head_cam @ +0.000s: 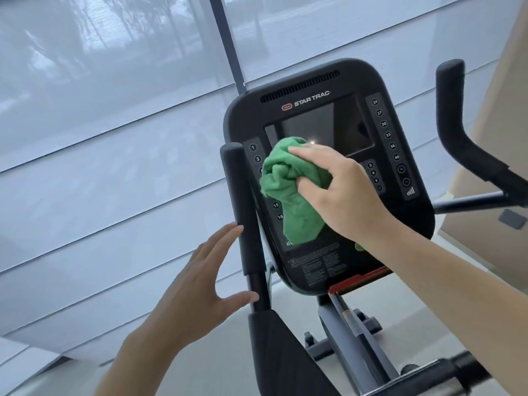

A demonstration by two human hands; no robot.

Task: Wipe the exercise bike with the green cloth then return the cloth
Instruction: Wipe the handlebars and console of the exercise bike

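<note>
The exercise bike's black console (314,90) fills the middle of the head view, with a dark screen and numbered buttons down both sides. My right hand (343,192) presses a crumpled green cloth (291,190) against the console's lower left part, over the screen's bottom corner. My left hand (205,284) is spread with fingers apart, its fingertips touching the black left handlebar post (243,201). The cloth hides some of the left buttons.
The right handlebar (457,118) curves up at the right. The bike's grey frame and base (351,332) stand on a pale floor. Behind is a large window with a translucent blind (114,138). A beige wall or box (503,138) is at the right edge.
</note>
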